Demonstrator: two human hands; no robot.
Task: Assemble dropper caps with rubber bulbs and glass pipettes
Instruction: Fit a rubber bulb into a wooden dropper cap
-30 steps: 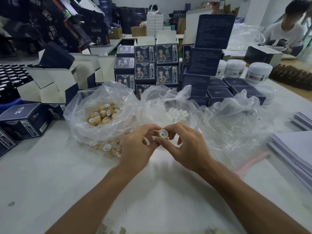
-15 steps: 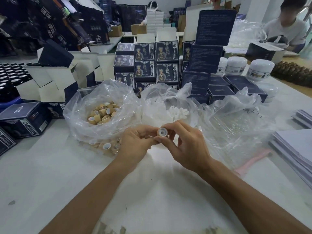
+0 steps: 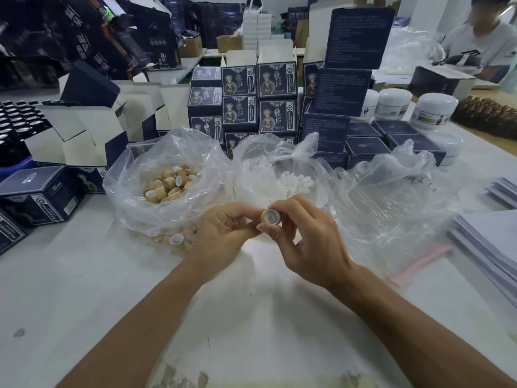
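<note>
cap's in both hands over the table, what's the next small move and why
Probably reach the left hand to the bag of glass pipettes for one: the right hand pinches the bamboo cap, whose open end shows no pipette yet.

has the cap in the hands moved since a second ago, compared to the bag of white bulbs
Cannot tell. The cap, pinched by the right hand, sits just below the bag of white bulbs as before; any apparent shift matches the camera's own movement.
</note>
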